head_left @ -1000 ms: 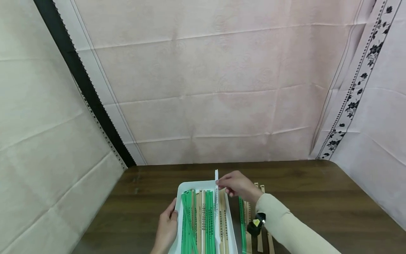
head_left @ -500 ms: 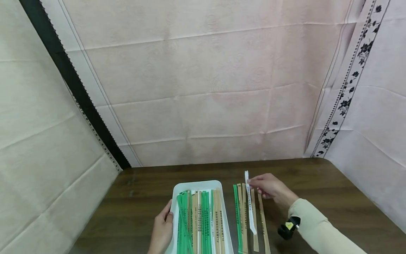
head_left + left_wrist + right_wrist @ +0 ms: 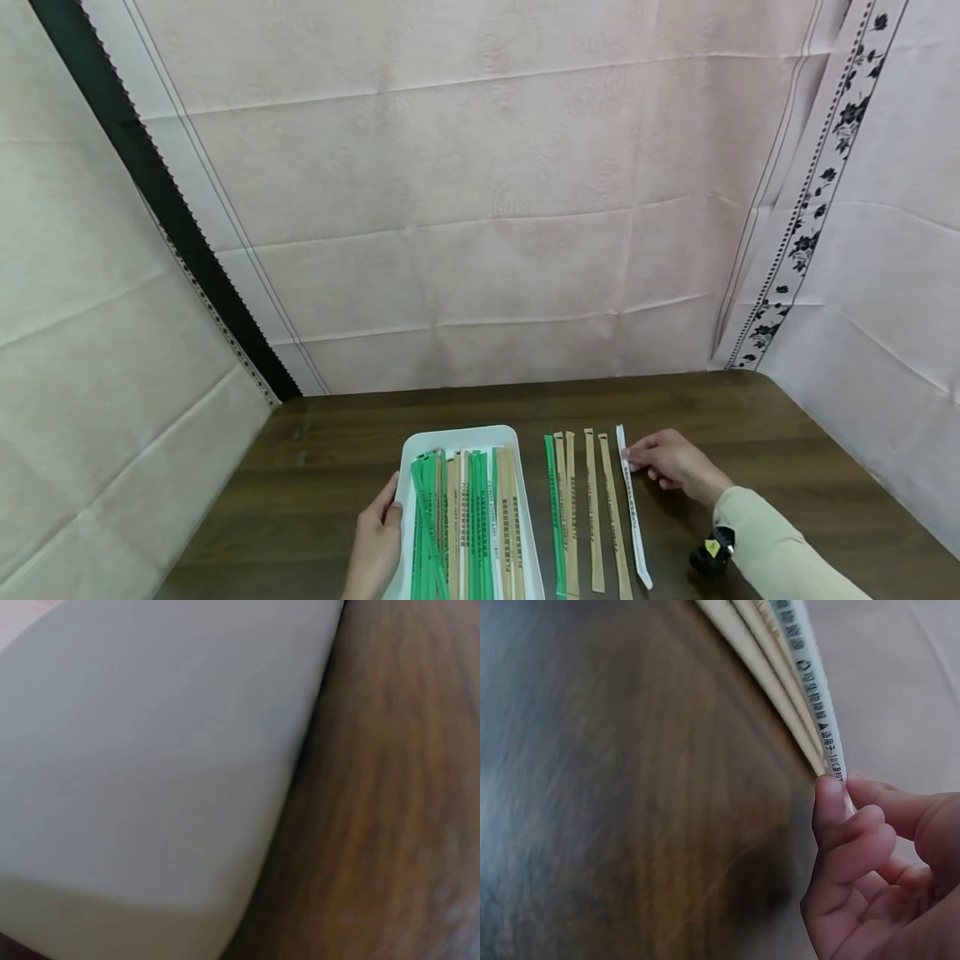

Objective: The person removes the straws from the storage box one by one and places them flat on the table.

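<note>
Five wrapped chopstick sleeves lie right of the white tray (image 3: 408, 454); many remain inside. Right hand (image 3: 671, 461) pinches the white sleeve (image 3: 632, 508); left hand (image 3: 375, 546) grips the tray's edge.

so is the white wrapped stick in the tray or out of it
Out. The white wrapped stick lies on the table, rightmost in the row beside the tray, its far end pinched by the right hand.

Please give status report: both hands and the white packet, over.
Right hand pinches white packet, last in the row on the table. Left hand holds tray edge. Nothing in the way.
</note>
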`<state>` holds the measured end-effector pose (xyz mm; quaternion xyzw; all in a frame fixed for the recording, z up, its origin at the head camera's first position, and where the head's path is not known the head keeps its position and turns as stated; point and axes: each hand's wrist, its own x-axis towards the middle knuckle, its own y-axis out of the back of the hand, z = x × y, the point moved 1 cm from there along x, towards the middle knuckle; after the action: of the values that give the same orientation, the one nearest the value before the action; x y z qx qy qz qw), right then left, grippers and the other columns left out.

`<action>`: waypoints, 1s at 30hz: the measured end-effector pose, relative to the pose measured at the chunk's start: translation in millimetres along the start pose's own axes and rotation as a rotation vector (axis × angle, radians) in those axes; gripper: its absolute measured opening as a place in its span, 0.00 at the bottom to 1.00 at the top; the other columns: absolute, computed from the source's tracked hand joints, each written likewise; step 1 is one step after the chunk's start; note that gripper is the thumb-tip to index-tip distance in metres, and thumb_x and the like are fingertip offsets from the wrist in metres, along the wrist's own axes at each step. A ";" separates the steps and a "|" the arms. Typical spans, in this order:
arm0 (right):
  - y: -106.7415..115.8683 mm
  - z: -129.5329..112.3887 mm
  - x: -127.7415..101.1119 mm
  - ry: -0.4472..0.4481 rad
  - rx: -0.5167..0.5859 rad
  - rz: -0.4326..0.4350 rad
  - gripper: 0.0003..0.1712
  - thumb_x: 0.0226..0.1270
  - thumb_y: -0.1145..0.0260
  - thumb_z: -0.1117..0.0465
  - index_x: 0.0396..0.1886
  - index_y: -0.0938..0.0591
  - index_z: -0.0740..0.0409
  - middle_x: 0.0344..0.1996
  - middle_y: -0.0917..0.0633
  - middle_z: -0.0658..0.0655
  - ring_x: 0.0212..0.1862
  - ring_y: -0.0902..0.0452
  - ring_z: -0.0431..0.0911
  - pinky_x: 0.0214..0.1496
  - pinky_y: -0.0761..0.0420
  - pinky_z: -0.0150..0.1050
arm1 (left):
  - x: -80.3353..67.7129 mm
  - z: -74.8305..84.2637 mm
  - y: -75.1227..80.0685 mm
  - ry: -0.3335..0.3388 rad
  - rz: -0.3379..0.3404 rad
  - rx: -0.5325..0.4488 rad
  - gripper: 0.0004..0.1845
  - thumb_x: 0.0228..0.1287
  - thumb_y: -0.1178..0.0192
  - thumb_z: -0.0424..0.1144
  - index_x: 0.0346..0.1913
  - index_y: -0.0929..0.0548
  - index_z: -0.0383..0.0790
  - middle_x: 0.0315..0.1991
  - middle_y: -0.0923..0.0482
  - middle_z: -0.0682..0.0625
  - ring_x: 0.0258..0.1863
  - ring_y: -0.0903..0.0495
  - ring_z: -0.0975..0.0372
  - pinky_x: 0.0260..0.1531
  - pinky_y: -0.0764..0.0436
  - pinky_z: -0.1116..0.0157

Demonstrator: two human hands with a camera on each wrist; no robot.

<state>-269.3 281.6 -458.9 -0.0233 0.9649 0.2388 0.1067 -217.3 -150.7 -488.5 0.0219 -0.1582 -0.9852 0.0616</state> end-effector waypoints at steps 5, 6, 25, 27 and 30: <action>-5.0 1.6 0.0 0.068 -0.038 0.000 0.12 0.77 0.34 0.61 0.40 0.12 0.67 0.23 0.17 0.50 0.20 0.32 0.38 0.21 0.29 0.31 | -0.5 -1.2 1.3 0.002 0.004 -0.002 0.28 0.84 0.60 0.30 0.82 0.41 0.32 0.79 0.40 0.29 0.77 0.38 0.37 0.71 0.32 0.37; -6.1 1.3 0.2 0.076 -0.042 0.001 0.12 0.77 0.34 0.62 0.39 0.12 0.67 0.23 0.18 0.50 0.20 0.33 0.39 0.21 0.29 0.32 | -0.4 -1.3 1.3 0.004 0.003 -0.004 0.28 0.84 0.60 0.30 0.82 0.41 0.32 0.79 0.40 0.29 0.76 0.37 0.37 0.71 0.32 0.37; -28.5 -12.7 3.8 0.116 -0.181 0.070 0.10 0.77 0.36 0.67 0.32 0.14 0.65 0.24 0.16 0.55 0.22 0.26 0.44 0.23 0.17 0.39 | -0.8 1.8 -1.1 0.013 0.019 -0.013 0.28 0.84 0.60 0.31 0.82 0.41 0.33 0.79 0.39 0.30 0.76 0.36 0.37 0.70 0.30 0.38; -31.7 -13.3 4.7 0.107 -0.205 0.067 0.11 0.77 0.35 0.66 0.31 0.15 0.64 0.23 0.16 0.55 0.22 0.25 0.44 0.23 0.18 0.38 | -1.0 1.6 -0.9 0.012 0.020 -0.019 0.28 0.84 0.60 0.31 0.82 0.40 0.33 0.79 0.39 0.30 0.76 0.37 0.38 0.71 0.30 0.38; -35.3 -13.4 5.5 0.099 -0.229 0.072 0.10 0.76 0.35 0.67 0.31 0.15 0.63 0.23 0.16 0.55 0.23 0.25 0.45 0.23 0.18 0.38 | -1.3 1.0 -0.5 0.004 0.012 -0.024 0.28 0.84 0.60 0.31 0.82 0.40 0.33 0.79 0.40 0.30 0.77 0.37 0.38 0.71 0.31 0.37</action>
<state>-273.9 244.1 -464.5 -0.0126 0.9357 0.3494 0.0472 -216.1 -149.7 -487.7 0.0220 -0.1463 -0.9866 0.0682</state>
